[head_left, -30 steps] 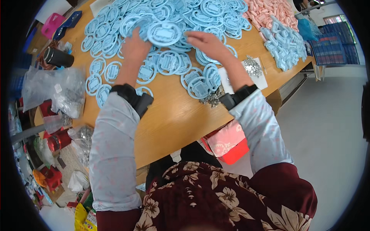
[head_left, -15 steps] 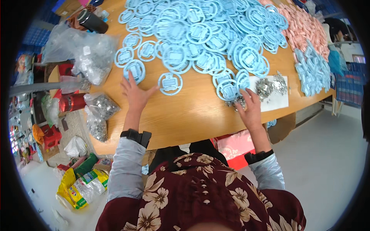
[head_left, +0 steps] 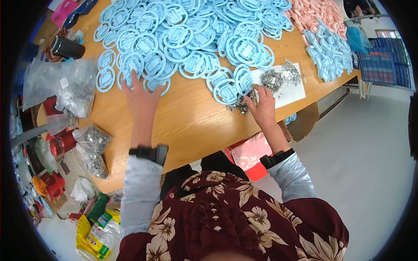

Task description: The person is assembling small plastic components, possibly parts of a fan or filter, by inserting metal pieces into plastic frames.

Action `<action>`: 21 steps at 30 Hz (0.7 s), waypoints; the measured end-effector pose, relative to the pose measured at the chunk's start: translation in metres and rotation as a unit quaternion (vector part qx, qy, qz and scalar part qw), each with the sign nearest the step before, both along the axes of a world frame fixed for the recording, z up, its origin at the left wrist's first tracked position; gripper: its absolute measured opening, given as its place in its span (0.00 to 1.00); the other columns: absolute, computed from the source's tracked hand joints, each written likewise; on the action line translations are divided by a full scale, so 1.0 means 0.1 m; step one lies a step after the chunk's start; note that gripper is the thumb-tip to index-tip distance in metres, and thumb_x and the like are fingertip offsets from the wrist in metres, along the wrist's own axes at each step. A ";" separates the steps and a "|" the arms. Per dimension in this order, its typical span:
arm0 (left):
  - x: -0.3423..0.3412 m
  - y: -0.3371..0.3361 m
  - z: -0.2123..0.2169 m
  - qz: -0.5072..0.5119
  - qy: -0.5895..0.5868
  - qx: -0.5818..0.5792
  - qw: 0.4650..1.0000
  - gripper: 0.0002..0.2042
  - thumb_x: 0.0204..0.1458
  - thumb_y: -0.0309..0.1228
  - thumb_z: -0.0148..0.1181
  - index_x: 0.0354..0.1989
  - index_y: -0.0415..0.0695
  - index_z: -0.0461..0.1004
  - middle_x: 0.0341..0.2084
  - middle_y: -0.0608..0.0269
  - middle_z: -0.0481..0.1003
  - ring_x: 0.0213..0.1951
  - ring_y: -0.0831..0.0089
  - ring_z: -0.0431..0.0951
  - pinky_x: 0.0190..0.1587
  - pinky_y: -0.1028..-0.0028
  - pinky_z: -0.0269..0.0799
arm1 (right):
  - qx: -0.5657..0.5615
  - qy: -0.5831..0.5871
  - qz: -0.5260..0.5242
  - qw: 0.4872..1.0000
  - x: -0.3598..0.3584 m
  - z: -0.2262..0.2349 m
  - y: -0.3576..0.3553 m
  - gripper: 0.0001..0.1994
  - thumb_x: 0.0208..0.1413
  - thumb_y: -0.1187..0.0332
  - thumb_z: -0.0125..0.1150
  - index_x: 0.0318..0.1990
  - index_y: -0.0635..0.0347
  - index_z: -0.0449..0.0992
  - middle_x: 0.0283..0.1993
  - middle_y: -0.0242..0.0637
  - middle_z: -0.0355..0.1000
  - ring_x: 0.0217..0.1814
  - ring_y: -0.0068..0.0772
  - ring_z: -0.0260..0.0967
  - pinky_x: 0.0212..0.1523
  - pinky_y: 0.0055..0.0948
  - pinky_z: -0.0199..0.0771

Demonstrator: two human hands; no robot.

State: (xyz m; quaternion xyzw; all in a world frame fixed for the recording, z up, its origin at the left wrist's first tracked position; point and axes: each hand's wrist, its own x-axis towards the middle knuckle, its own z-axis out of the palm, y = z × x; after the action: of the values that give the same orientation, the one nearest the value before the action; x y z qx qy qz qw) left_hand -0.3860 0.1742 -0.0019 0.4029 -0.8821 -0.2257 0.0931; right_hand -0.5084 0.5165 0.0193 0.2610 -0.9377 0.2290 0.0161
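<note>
The left hand [head_left: 146, 103] is spread at the near left side of a broad heap of light-blue plastic rings [head_left: 177, 35], its fingertips at one ring [head_left: 131, 63]; I cannot tell whether they press on it. The right hand [head_left: 264, 112] curls beside a small pile of silvery metal pieces [head_left: 237, 107], thumb and forefinger apart at the tips; whether anything is pinched there cannot be told. Just left of it, a cluster of overlapping rings [head_left: 226, 92] lies on the wooden table [head_left: 198, 126]. To the right, a white sheet [head_left: 296, 94] bears more metal pieces [head_left: 271, 81]. Pink plastic pieces [head_left: 321, 18] lie far right.
</note>
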 end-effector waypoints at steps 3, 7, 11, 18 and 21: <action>0.20 0.25 -0.27 -0.080 0.034 0.001 0.996 0.45 0.44 0.46 0.73 0.68 0.41 0.55 0.59 0.43 0.66 0.54 0.52 0.73 0.48 0.63 0.73 | 0.015 -0.056 -0.004 0.998 -0.10 0.02 -0.05 0.25 0.45 0.62 0.73 0.51 0.55 0.71 0.50 0.44 0.72 0.54 0.51 0.66 0.53 0.48 0.65; -0.17 1.06 -0.10 -0.009 0.016 0.518 0.855 0.38 0.47 0.39 0.71 0.64 0.38 0.59 0.51 0.45 0.72 0.46 0.61 0.78 0.45 0.68 0.75 | 0.073 -0.116 -0.014 0.991 -0.18 -0.11 -0.08 0.39 0.43 0.57 0.75 0.63 0.50 0.64 0.58 0.40 0.69 0.61 0.49 0.62 0.59 0.52 0.60; -0.54 1.31 -0.24 0.000 0.058 0.522 0.851 0.38 0.47 0.38 0.71 0.63 0.33 0.59 0.49 0.47 0.73 0.47 0.63 0.78 0.41 0.69 0.78 | 0.093 -0.102 -0.014 0.990 -0.26 -0.21 -0.06 0.40 0.43 0.56 0.75 0.65 0.48 0.63 0.60 0.39 0.68 0.61 0.47 0.62 0.60 0.51 0.57; -0.98 1.32 -0.49 0.019 0.137 0.734 0.665 0.14 0.56 0.31 0.61 0.46 0.35 0.73 0.34 0.58 0.77 0.28 0.73 0.76 0.25 0.75 0.71 | 0.041 -0.117 -0.023 0.992 -0.47 -0.27 -0.03 0.29 0.50 0.59 0.67 0.60 0.53 0.69 0.54 0.43 0.72 0.59 0.47 0.63 0.60 0.48 0.57; -1.21 1.30 -0.46 0.048 0.136 0.770 0.622 0.10 0.57 0.30 0.59 0.42 0.35 0.74 0.32 0.57 0.76 0.27 0.70 0.76 0.25 0.73 0.74 | -0.068 -0.178 -0.040 0.981 -0.63 -0.21 -0.03 0.26 0.51 0.61 0.65 0.58 0.60 0.72 0.50 0.49 0.75 0.54 0.50 0.71 0.56 0.43 0.67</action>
State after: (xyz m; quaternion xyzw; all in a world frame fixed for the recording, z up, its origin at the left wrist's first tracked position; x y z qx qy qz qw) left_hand -0.5073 0.3043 -0.0477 0.3336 -0.3429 -0.8697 -0.1213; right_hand -0.5717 0.5131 -0.0017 0.1761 -0.9176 0.3341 -0.1243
